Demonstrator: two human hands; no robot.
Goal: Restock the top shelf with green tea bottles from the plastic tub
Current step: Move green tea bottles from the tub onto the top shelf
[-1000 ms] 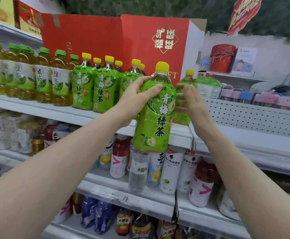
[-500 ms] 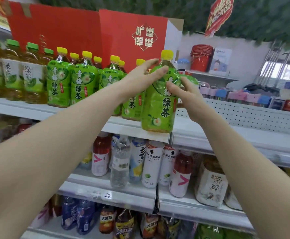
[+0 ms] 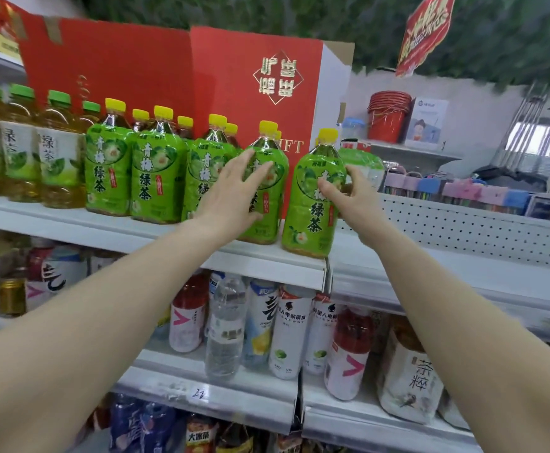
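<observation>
The green tea bottle (image 3: 314,204) stands upright at the right end of the top shelf (image 3: 110,232), its base close to the shelf's front edge. It is a large clear bottle with a yellow cap, amber tea showing at the neck, and a bright green wrap printed with pale plums. White characters run down the wrap: 青梅 above, 绿茶 below.

The right hand (image 3: 348,197) has its thumb on the front of the wrap and its fingers curled round the bottle's right side, holding it. The left hand (image 3: 234,194) is spread wide, fingers apart, in front of the neighbouring bottle (image 3: 263,191); whether it touches the wrap cannot be told.

To the left, the row of matching yellow-capped bottles (image 3: 136,178) carries the same 青梅绿茶 wrap. Beyond them, green-capped bottles (image 3: 54,161) wear pale labels reading 绿茶. Behind stands a red gift box (image 3: 169,76) with gold characters in a diamond and the letters "FT". A lower shelf edge carries a handwritten 22 (image 3: 198,393).
</observation>
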